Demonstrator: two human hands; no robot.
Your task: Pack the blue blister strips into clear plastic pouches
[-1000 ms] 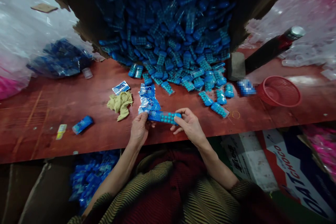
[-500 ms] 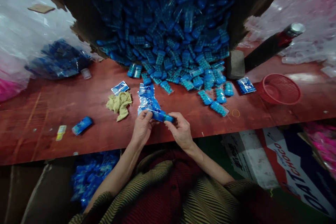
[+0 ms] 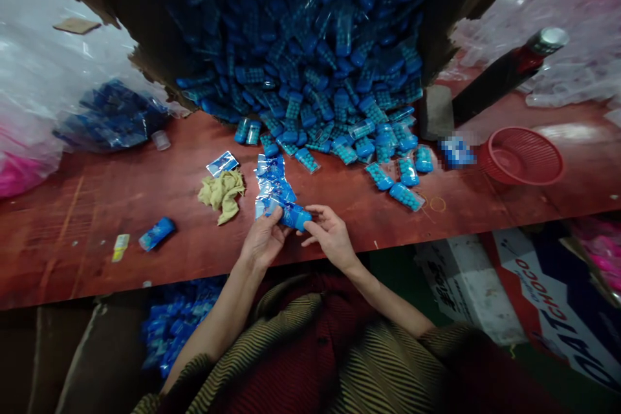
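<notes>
Just above the table's front edge, my left hand (image 3: 266, 238) pinches a small blue-capped bottle (image 3: 294, 215) wrapped in a printed blue plastic sleeve. My right hand (image 3: 332, 237) has its thumb and forefinger at the bottle's right end, the other fingers loosely curled. Flat shiny blue sleeves (image 3: 272, 176) lie in a strip right behind my left hand, partly under it. A finished-looking sleeved bottle (image 3: 158, 233) rests on the table to the left. Beyond my hands spreads a big heap of clear bottles (image 3: 310, 100) holding blue balls, spilling from a torn dark carton.
A crumpled yellow cloth (image 3: 222, 194) and blue packet (image 3: 222, 163) lie left of the sleeves. To the right stand a red plastic basket (image 3: 522, 155), a grey block (image 3: 436, 113) and a dark leaning bar (image 3: 499, 81). Sleeved bottles (image 3: 179, 323) fill a space below the table.
The bottle's blue end now sits further inside the sleeve. My right fingers have loosened and spread a little at that end. The view has shifted slightly.
</notes>
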